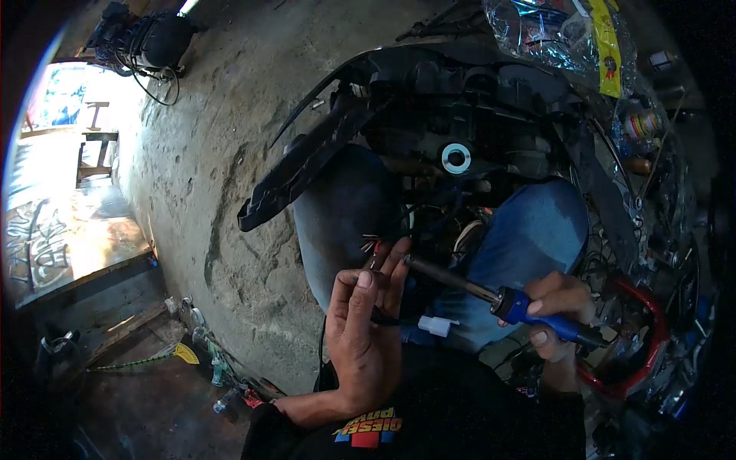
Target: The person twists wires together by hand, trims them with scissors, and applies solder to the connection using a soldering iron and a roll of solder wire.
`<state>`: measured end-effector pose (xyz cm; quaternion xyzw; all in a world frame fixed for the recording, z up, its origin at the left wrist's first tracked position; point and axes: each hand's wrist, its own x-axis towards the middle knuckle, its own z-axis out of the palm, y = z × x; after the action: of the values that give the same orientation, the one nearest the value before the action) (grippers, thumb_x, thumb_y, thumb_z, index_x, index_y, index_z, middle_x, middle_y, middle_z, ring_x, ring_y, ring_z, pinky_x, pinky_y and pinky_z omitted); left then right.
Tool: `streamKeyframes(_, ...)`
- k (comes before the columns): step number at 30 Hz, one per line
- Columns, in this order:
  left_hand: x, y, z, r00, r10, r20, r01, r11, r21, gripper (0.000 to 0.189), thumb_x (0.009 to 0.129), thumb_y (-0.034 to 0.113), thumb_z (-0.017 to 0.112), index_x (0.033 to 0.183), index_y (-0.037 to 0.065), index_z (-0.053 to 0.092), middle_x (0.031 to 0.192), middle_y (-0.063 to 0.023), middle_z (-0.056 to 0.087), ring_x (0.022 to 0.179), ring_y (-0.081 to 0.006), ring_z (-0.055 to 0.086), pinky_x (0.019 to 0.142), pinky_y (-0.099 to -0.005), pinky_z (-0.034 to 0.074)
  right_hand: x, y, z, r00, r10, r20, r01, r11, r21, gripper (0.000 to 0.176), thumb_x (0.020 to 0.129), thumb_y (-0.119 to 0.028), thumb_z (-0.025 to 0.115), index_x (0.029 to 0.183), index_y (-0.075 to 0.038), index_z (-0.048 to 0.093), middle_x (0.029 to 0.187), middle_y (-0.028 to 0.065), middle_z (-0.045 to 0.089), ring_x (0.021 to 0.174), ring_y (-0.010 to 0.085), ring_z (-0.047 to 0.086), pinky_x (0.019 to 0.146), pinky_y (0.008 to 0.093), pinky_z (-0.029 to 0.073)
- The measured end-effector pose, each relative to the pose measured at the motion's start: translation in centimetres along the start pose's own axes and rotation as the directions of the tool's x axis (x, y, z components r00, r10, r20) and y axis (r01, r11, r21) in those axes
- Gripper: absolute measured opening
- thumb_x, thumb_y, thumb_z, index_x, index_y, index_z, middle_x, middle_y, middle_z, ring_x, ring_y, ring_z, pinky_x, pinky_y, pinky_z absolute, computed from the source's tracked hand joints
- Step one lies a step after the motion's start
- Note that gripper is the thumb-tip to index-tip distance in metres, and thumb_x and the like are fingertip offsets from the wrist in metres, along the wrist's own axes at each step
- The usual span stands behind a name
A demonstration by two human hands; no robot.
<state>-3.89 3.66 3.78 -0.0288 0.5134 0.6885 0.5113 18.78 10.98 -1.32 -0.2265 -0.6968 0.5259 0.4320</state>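
My left hand (362, 322) pinches a thin bundle of wires (372, 247) whose stripped ends fan out above the fingertips. My right hand (558, 313) is wrapped round the blue handle of a soldering iron (529, 314). The iron's dark metal barrel points left, with its end close to the fingers of my left hand; whether it touches the wires cannot be made out. A white plastic connector (437, 326) hangs on a dark cable between the two hands. Both hands are over my lap, above the jeans.
Dark vehicle body parts (460, 100) with a silver ring (456, 159) lie ahead of my knees. Clear plastic packaging (537, 31) is at the top right. A red curved part (655, 322) and tangled wires sit at right. A compressor-like machine (165, 40) stands at the top left.
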Motion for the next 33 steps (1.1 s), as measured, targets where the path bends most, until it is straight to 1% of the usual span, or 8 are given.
streamKeyframes(3,0.0,-0.1,-0.3,1.0,-0.009,-0.008,0.009,1.0,-0.001,0.009,0.103,0.014,0.052,0.104,0.005,0.052,0.127,-0.0199,0.059,0.135,-0.0321,0.049,0.112,-0.0376,0.042,-0.9,-0.4,1.3,0.972,0.181,-0.15,-0.159,0.976,0.148,0.034,0.082,-0.017,0.078,0.102,0.001,0.06,0.085,0.0131,0.067,0.066,0.0141,0.065,0.053,0.0264,0.051)
streamKeyframes(8,0.3,-0.3,-1.0,1.0,-0.019,-0.004,0.019,0.999,-0.025,0.009,0.104,0.014,0.052,0.102,0.005,0.053,0.123,-0.0177,0.064,0.133,-0.0269,0.052,0.11,-0.0356,0.042,0.0,-0.3,0.8,0.993,0.117,-0.035,-0.116,0.993,0.037,0.036,0.082,-0.02,0.079,0.102,0.002,0.059,0.081,0.0142,0.069,0.064,0.015,0.067,0.053,0.0253,0.053)
streamKeyframes(12,0.4,-0.1,-0.5,1.0,-0.027,-0.004,0.027,0.999,-0.02,0.01,0.104,0.015,0.052,0.103,0.004,0.054,0.122,-0.0189,0.064,0.131,-0.0276,0.053,0.111,-0.0373,0.04,1.5,-0.6,0.8,0.996,0.08,0.031,-0.079,0.997,-0.011,0.035,0.08,-0.019,0.08,0.101,0.001,0.06,0.08,0.0149,0.07,0.06,0.0143,0.066,0.051,0.0237,0.052)
streamKeyframes(15,0.5,0.1,-0.5,0.999,-0.038,-0.006,0.038,0.999,-0.008,0.012,0.104,0.015,0.052,0.104,0.004,0.054,0.12,-0.0199,0.065,0.13,-0.0281,0.054,0.112,-0.0382,0.04,1.6,-1.0,1.0,0.991,0.131,0.023,-0.131,0.991,-0.025,0.037,0.084,-0.028,0.077,0.097,0.002,0.059,0.08,0.0129,0.063,0.064,0.0126,0.061,0.054,0.0223,0.048)
streamKeyframes(21,0.6,0.0,-0.6,0.999,-0.031,-0.006,0.031,0.999,-0.013,0.012,0.104,0.015,0.052,0.104,0.002,0.054,0.119,-0.0224,0.064,0.13,-0.0292,0.054,0.114,-0.0405,0.039,2.4,-0.3,0.6,0.994,0.054,0.099,-0.047,0.996,-0.073,0.035,0.082,-0.026,0.078,0.097,0.0,0.06,0.082,0.0126,0.065,0.062,0.0133,0.063,0.053,0.0217,0.049)
streamKeyframes(24,0.6,0.1,-0.5,0.999,-0.044,-0.015,0.044,0.999,-0.007,0.013,0.103,0.014,0.052,0.105,0.002,0.053,0.12,-0.0229,0.064,0.13,-0.0299,0.054,0.115,-0.0417,0.038,2.5,-0.1,0.5,0.991,0.049,0.126,-0.044,0.998,-0.042,0.034,0.082,-0.023,0.079,0.099,0.0,0.06,0.082,0.0118,0.065,0.061,0.0121,0.062,0.052,0.0209,0.048)
streamKeyframes(30,0.5,0.1,-0.3,0.999,-0.045,-0.027,0.045,0.999,-0.016,0.012,0.103,0.014,0.052,0.105,0.002,0.052,0.122,-0.0233,0.063,0.13,-0.0303,0.054,0.116,-0.0418,0.038,2.8,-0.4,-0.4,0.962,0.12,0.247,-0.127,0.992,0.013,0.033,0.082,-0.014,0.079,0.104,-0.001,0.057,0.083,0.0126,0.065,0.06,0.0103,0.061,0.051,0.0217,0.049)
streamKeyframes(33,0.6,0.0,-0.3,0.999,-0.04,-0.031,0.039,0.999,-0.026,0.011,0.103,0.013,0.053,0.104,0.002,0.052,0.122,-0.0232,0.063,0.13,-0.0308,0.054,0.116,-0.0417,0.039,3.1,-0.3,-0.2,0.971,0.061,0.231,-0.05,0.997,-0.053,0.034,0.082,-0.014,0.078,0.105,-0.001,0.057,0.084,0.0126,0.065,0.06,0.0103,0.061,0.051,0.0224,0.049)
